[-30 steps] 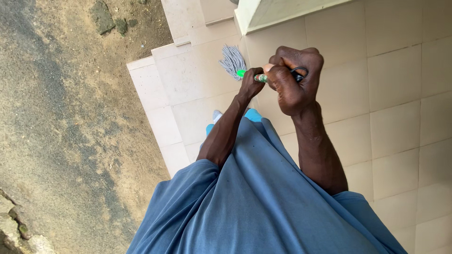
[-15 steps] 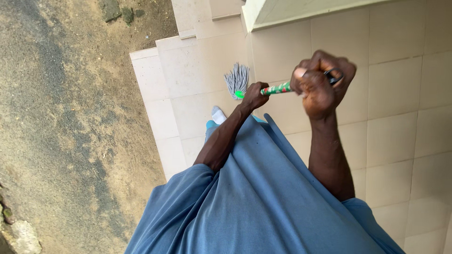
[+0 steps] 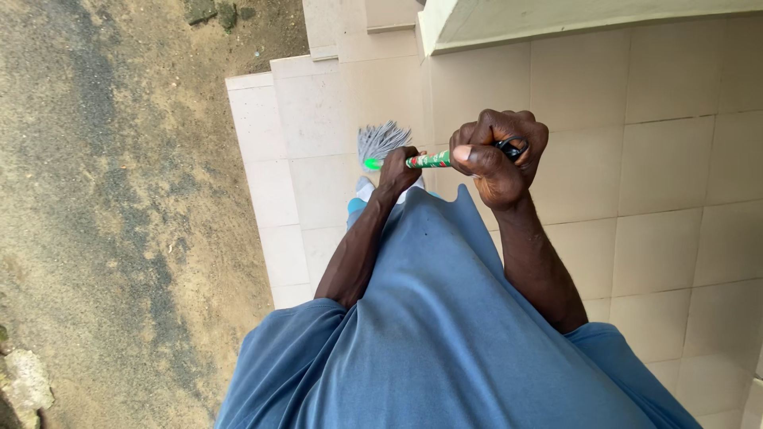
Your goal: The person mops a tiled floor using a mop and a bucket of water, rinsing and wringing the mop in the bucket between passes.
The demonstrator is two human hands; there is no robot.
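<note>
I hold a mop with both hands over a beige tiled floor [image 3: 652, 167]. Its handle [image 3: 429, 160] is green with a red and white pattern. My right hand [image 3: 497, 155] is closed around the handle's top end, where a black loop shows. My left hand [image 3: 397, 171] grips the handle lower down, near its bright green collar. The grey string mop head [image 3: 380, 140] rests on the tiles just beyond my left hand. My blue shirt fills the lower middle of the view.
The tiled edge [image 3: 254, 183] drops to sandy, dirty ground [image 3: 119, 206] on the left. A pale wall base [image 3: 556, 20] runs along the top right. A foot in a blue and white shoe [image 3: 362, 199] stands below the mop head. Stones [image 3: 24, 381] lie at the bottom left.
The mop head has shifted left and nearer to me on the tiles. My right hand came back down and left from its raised position, closing the gap to my left hand.
</note>
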